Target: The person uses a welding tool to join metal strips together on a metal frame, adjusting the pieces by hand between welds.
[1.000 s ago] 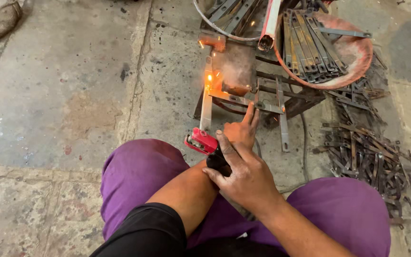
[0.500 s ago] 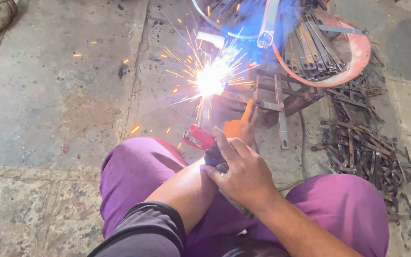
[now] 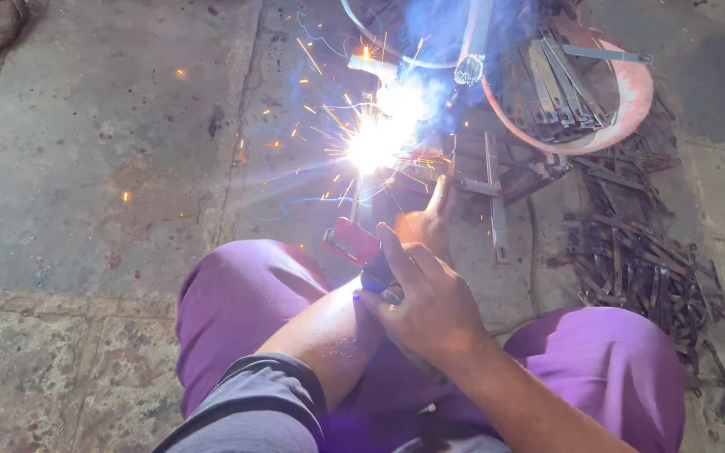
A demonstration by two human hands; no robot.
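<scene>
My right hand (image 3: 430, 306) is in front of me between my knees, its fingers (image 3: 396, 252) curled tight around the dark grip of the red electrode holder (image 3: 352, 242). My left hand (image 3: 430, 220) lies just beyond it, mostly hidden; I cannot tell whether its fingers hold anything. The welding arc (image 3: 375, 143) burns white on the metal frame (image 3: 488, 180) on the floor farther off, throwing sparks leftward. A round pan of metal strips (image 3: 631, 92) sits far right, scrap pieces (image 3: 639, 268) nearer.
</scene>
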